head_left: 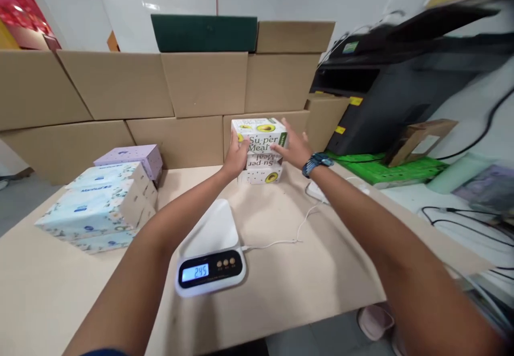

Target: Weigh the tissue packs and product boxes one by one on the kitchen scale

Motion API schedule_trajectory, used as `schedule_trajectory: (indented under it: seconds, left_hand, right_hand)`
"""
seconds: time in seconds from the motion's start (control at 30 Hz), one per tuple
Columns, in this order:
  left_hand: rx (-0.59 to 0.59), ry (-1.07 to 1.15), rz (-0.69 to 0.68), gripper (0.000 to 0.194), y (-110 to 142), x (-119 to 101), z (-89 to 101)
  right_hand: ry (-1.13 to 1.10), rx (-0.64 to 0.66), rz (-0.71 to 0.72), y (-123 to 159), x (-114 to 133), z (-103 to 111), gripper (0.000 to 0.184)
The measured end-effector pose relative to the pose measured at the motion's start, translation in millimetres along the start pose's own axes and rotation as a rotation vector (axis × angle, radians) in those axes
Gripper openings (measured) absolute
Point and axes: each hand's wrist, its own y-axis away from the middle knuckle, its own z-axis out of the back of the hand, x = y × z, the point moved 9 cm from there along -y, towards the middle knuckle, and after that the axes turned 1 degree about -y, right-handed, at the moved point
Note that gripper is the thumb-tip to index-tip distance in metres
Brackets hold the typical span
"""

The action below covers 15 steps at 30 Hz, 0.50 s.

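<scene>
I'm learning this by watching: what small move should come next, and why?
Probably settle the top box squarely before letting go: the left hand and right hand hold its sides over the stack below, and whether it sits flush is unclear.

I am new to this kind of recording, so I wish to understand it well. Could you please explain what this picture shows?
There is no robot here: these are a person's two bare hands. The single picture comes from a camera worn on the head, looking forward and down. The left hand and the right hand hold a white rectangular box printed with avocados between them, at the top of a small stack of similar white printed boxes. On the pale, flat table there are also a flat white scale with a lit display, and light-blue floral packs with a purple rectangular pack behind them. Large brown cardboard boxes stand stacked at the back.
</scene>
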Motion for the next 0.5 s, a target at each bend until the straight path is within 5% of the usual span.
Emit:
schedule_trajectory:
  seconds: [0.13,0.5]
  left_hand:
    - [-0.001,-0.112,-0.01,0.084,-14,8,7.1]
    - [0.071,-0.389,-0.027,0.101,-7,26,6.7]
  right_hand:
    - [0.096,0.042,-0.002,-16,-3,-8,0.069]
    - [0.222,0.047,-0.001,-16,-3,-8,0.07]
